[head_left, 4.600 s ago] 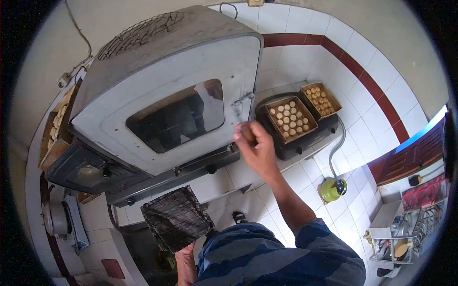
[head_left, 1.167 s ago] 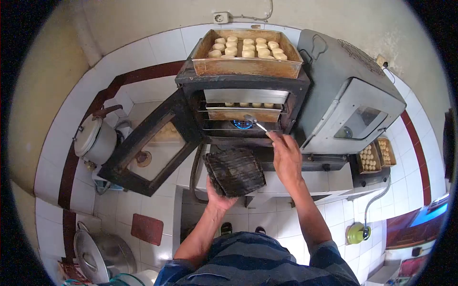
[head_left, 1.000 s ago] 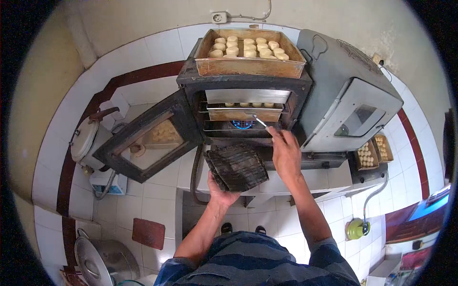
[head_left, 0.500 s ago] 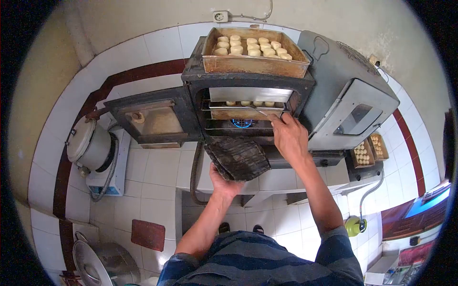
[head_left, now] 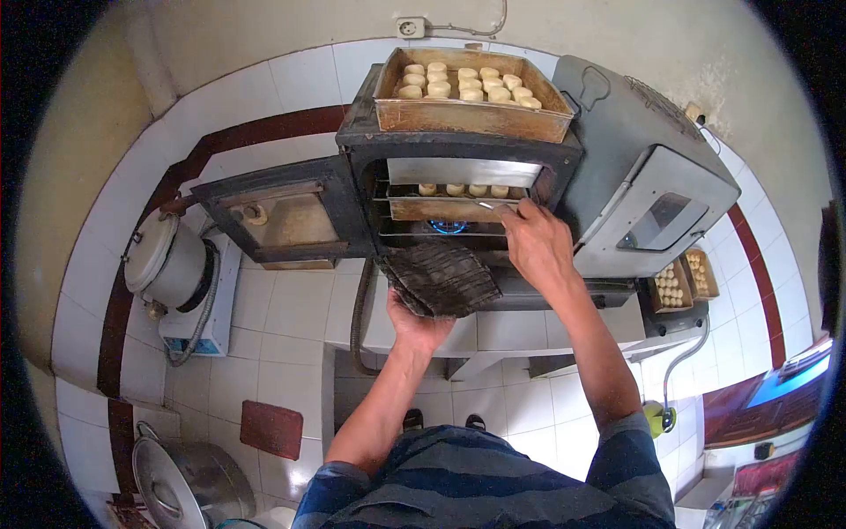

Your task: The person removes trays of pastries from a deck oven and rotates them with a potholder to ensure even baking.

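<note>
My left hand holds a dark, scorched cloth pad in front of the oven, its fingers mostly hidden behind the cloth. My right hand is closed on a thin metal tool whose tip reaches the upper edge of a baking pan; its exact kind is not clear. That pan sits inside the open oven with a row of pale dough balls in it. Below the pan a blue gas flame burns.
Atop the oven stands another pan of dough pieces. The oven door swings out left; a second grey oven stands right. Two dough-filled pans lie farther right. A lidded pot is on a left stove.
The cloth pad and my left hand have risen slightly toward the oven. My right hand has shifted a little down and right, still gripping the tool at the pan's edge.
</note>
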`<state>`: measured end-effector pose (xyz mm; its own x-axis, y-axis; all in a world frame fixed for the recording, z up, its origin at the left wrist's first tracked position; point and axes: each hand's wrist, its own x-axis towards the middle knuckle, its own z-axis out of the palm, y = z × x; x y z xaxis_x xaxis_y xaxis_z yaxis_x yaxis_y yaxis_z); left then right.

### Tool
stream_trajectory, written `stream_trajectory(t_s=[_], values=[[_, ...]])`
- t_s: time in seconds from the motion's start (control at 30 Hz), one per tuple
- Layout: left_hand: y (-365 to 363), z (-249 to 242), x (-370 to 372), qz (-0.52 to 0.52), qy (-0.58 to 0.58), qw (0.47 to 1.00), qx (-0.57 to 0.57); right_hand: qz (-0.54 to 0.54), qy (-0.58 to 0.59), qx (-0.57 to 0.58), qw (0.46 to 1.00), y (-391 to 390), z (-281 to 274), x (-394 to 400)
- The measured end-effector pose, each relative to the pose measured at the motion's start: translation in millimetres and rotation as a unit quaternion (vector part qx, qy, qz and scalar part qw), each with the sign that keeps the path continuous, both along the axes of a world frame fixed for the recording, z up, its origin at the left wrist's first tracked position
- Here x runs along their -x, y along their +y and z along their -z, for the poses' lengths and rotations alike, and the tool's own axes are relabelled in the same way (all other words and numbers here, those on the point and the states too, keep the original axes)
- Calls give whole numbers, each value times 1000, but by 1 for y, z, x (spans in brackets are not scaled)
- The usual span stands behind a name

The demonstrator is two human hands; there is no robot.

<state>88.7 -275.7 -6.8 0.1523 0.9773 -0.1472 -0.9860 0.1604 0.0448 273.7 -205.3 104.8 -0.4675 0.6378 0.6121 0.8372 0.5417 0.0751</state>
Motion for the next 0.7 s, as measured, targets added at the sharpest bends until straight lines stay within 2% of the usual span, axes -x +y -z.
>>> stream_trajectory(t_s=[0.57, 0.63, 0.7], values=[[13, 0, -4, -17, -11, 1000, 13, -33, -35, 24, 999, -26, -34, -9], [17, 0, -5, -18, -7, 1000, -4, -20, -38, 100, 994, -32, -39, -11], [18, -4, -7, -22, -9, 999, -24, -19, -46, 116, 992, -40, -44, -10]])
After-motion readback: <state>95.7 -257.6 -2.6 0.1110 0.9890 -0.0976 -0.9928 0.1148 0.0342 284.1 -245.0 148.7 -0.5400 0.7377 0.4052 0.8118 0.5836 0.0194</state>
